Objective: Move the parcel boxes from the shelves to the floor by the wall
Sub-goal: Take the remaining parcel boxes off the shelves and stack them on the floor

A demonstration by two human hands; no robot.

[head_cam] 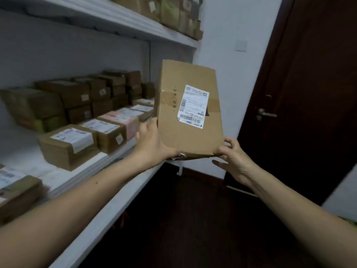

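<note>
Head view, parcel box: a flat cardboard parcel box (190,136) with a white shipping label (193,107) and brown tape across it is held in the air. It is off the shelves and in front of the white wall (222,31), labelled face toward the camera.
Left hand: the left hand (152,144) grips the box's lower left edge, fingers wrapped behind it.
Right hand: the right hand (234,159) pinches the lower right corner with curled fingers.
Middle shelf: the white shelf (108,206) carries rows of labelled cardboard boxes (69,146), stacked higher at the back, with a pink box (125,120) among them.
Upper shelf: the upper shelf (96,18) holds more boxes (173,12).
Surroundings: a dark door (309,74) with a metal handle (265,114) stands to the right, a wall switch (241,45) beside it, and the dark floor (193,219) lies below.
</note>
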